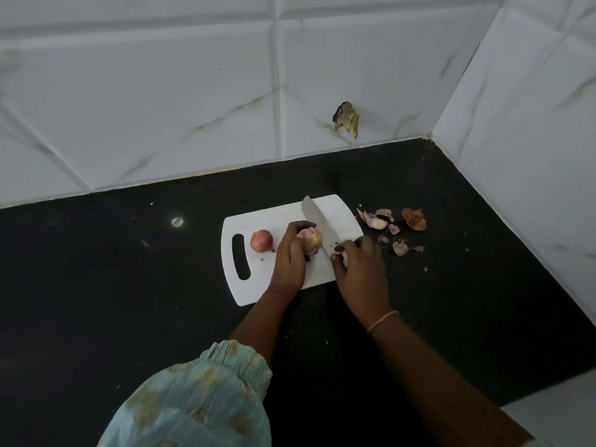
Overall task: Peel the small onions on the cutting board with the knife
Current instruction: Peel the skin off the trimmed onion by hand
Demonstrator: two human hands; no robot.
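My left hand (290,259) grips the half-peeled small pink onion (310,237); my right hand (358,269) grasps the steel-bladed knife (317,222). With the blade right against my left fingertips, a slip on loose skin could nick them, I reckon.

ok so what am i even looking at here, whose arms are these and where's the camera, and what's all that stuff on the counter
There is no machine here: these are a person's two bare arms, filmed by one wide-angle camera worn on their head, looking forward and down. That is why the arms reach in from the bottom of the picture.

On the black counter lies a white cutting board. The left hand holds a partly peeled onion in its fingers. The right hand holds a knife, its blade pointing away over the board, and seems to pinch a bit of peel too. A second onion, still in its skin, sits on the board near the handle slot. Loose onion peels lie on the counter to the board's right.
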